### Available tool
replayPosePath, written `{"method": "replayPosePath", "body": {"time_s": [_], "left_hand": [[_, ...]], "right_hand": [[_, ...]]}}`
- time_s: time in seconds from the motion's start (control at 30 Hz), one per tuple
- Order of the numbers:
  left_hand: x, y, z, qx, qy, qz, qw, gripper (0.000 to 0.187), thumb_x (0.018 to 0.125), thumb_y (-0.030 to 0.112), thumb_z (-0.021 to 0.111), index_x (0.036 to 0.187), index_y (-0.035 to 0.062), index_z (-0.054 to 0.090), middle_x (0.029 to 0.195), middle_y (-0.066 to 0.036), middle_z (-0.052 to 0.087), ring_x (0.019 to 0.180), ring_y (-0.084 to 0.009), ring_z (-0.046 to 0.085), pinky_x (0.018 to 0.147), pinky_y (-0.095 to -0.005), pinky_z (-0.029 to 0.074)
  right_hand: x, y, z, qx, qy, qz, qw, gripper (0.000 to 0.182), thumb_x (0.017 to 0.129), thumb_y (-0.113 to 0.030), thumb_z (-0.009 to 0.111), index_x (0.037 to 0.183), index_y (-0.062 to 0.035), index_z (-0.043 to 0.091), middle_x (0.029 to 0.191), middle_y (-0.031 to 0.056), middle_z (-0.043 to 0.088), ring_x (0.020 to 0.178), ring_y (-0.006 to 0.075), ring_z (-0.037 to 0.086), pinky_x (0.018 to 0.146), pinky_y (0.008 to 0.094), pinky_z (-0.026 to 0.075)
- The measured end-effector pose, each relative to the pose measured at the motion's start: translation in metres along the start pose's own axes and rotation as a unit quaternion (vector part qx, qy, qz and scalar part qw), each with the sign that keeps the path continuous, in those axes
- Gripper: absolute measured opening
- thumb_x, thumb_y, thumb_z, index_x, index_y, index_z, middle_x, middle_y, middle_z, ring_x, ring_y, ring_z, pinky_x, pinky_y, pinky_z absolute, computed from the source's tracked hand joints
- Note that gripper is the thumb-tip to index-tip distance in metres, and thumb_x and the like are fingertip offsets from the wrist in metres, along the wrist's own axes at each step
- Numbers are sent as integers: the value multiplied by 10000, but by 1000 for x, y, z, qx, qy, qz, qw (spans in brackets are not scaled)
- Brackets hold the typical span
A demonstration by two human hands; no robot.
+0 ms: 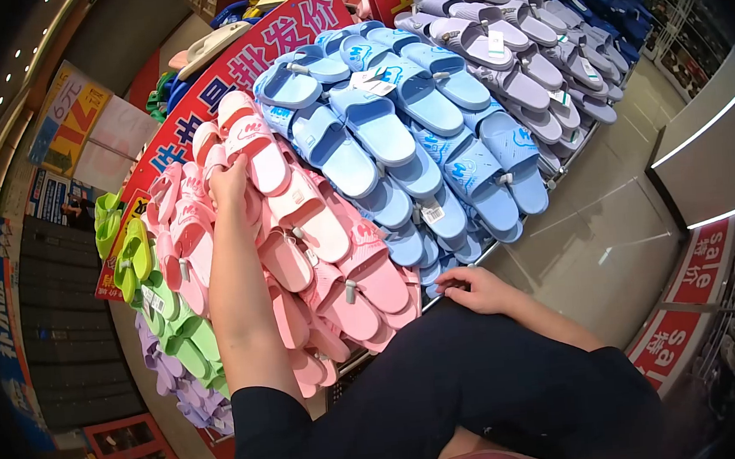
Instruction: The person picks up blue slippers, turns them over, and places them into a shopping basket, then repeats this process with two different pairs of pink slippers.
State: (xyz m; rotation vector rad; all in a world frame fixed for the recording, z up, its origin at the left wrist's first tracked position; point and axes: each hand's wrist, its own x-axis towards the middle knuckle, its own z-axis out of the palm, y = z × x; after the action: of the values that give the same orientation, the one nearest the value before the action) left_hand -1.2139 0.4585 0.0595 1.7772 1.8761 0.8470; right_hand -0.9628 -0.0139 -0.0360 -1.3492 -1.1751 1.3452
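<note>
My left hand (228, 185) reaches far into the pile of pink slippers, its fingers closed on the edge of a pink slipper (262, 162) near the top of the stack. Part of the grip is hidden behind the hand. Below it lie more pink slippers (320, 225), several joined in pairs by small tags. Near the front edge of the display, my right hand (478, 291) hangs low beside the bottom blue slippers (405, 245). Its fingers are loosely bent and apart, with nothing visible in them.
Grey-lilac slippers (538, 87) fill the right part of the display, and green slippers (188, 338) and purple slippers (195, 403) the left. A red sign (235, 76) stands behind the piles. A tiled floor (593, 238) and a white counter (707, 151) lie to the right.
</note>
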Motion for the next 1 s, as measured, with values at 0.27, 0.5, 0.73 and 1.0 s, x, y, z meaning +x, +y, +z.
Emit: {"method": "replayPosePath", "body": {"time_s": [0.27,0.5,0.73,1.0], "left_hand": [[-44,11,-30,-161,65,74,982,307,862,235,653,750,-45,710,636,-85,657,569,-157,572,589,-332,456],[-195,61,-85,-231,94,178,952,247,871,152,676,754,-66,682,645,-116,668,598,-150,574,596,-321,456],[-343,14,-52,-213,18,209,954,150,892,105,686,932,-39,679,729,-85,617,663,-176,589,584,-304,454],[-383,-66,-63,-385,-187,-140,893,221,987,164,611,1003,-43,687,768,-46,684,616,-59,592,541,-195,454]], "right_hand": [[0,-24,18,-70,-34,-19,997,299,939,-81,595,1228,-6,615,1055,73,708,940,116,650,836,276,514],[19,-48,22,43,-59,-46,996,421,950,-124,613,1342,4,525,1254,123,641,1083,156,630,936,305,489],[65,-86,58,339,-35,-148,928,589,957,-85,574,1481,-19,313,1412,96,491,1298,159,475,1097,343,373],[74,-49,56,334,-18,1,942,492,915,-14,520,1396,10,423,1327,104,568,1202,173,562,1043,333,435]]}}
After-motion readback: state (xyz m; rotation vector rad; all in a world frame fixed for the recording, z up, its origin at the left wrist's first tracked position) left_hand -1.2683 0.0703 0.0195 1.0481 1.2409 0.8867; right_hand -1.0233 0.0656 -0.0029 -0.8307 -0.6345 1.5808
